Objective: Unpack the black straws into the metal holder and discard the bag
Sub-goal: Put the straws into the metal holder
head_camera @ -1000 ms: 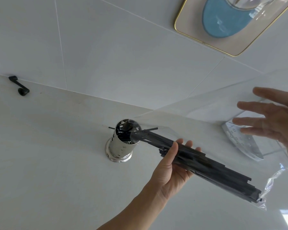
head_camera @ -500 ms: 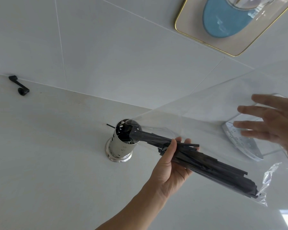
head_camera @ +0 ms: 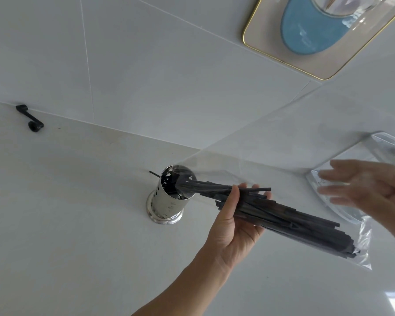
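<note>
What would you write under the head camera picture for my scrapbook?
Left hand tips a clear bag of black straws into the metal holder; right hand open nearby.

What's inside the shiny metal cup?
The metal holder has black straws poking into its top, their far ends in the clear bag gripped by the left hand. Dark straws show inside; its wall hides how deep they reach.

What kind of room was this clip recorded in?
Probably a kitchen or a café service counter: a pale countertop against a tiled wall, a perforated metal holder taking black straws, and a gold-rimmed tray holding glassware.
</note>
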